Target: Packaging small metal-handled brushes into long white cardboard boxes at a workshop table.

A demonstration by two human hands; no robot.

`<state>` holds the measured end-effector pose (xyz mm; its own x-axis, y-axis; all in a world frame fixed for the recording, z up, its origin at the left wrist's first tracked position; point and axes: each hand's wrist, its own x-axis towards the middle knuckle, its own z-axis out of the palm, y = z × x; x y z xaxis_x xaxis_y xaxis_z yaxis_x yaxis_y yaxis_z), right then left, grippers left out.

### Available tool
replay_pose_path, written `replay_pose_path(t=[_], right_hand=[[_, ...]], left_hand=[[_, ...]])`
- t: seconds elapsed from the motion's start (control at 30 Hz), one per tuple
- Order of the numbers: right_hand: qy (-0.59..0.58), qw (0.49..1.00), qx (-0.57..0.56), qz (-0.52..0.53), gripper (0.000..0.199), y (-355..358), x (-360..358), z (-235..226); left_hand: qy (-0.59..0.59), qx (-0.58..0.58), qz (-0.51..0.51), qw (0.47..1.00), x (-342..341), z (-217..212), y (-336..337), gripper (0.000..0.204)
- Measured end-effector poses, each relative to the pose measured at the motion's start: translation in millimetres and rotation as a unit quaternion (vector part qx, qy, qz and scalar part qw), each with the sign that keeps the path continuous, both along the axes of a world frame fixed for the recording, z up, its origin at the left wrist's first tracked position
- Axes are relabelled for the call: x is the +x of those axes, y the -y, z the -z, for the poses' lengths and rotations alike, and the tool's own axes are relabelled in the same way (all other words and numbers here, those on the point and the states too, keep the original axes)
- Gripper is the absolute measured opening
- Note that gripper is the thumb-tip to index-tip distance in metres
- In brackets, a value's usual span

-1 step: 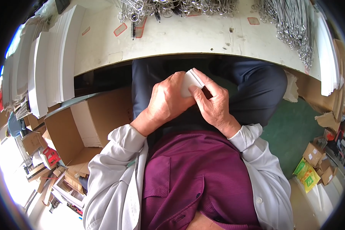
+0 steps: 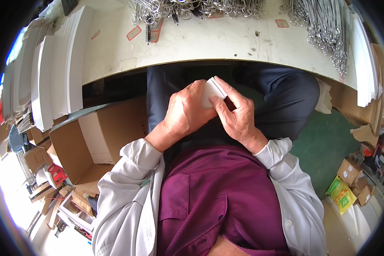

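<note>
A left hand (image 2: 185, 109) and a right hand (image 2: 240, 117) meet above the lap, pinching between them a small white piece (image 2: 209, 91), flat-faced with a layered-looking edge; the right thumb presses its face, the right index finger lies along its edge, and the left fingers are largely hidden. The piece is held in the air, just short of the near edge of a pale counter (image 2: 192, 47). The counter's surface is scuffed, with small dark marks and red-outlined patches (image 2: 134, 33). Along its far side lies a heap of looped metal wires (image 2: 239, 7); a denser wire bundle (image 2: 330, 36) lies to the right. Long white strips (image 2: 74, 59) stand at the left end, more white sheets (image 2: 365, 64) at the right. Below left is an open cardboard box (image 2: 119, 134); at right, a green floor (image 2: 318, 149), small cartons (image 2: 350, 170) and a yellow-green bag (image 2: 341, 194).
</note>
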<state>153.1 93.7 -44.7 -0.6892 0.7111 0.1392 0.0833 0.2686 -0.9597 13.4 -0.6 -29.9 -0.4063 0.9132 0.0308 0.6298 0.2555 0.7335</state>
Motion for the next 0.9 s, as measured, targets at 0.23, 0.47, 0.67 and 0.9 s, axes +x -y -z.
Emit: replay_pose_path(t=[0.23, 0.47, 0.67, 0.9], right_hand=[[0.005, 0.998, 0.061, -0.023, 0.045, 4, 1, 3], [-0.004, 0.998, 0.063, -0.029, 0.046, 6, 1, 5], [-0.008, 0.997, 0.078, -0.023, 0.046, 8, -1, 9], [0.023, 0.998, 0.047, -0.044, 0.045, 8, 1, 11]], left_hand=[[0.007, -0.025, 0.002, 1.0, -1, 2, 5, 0.041], [0.016, -0.034, 0.001, 0.999, 0, 2, 7, 0.042], [0.02, -0.037, -0.005, 0.999, 1, 6, 7, 0.044], [0.014, -0.039, -0.01, 0.999, 3, 13, 12, 0.045]])
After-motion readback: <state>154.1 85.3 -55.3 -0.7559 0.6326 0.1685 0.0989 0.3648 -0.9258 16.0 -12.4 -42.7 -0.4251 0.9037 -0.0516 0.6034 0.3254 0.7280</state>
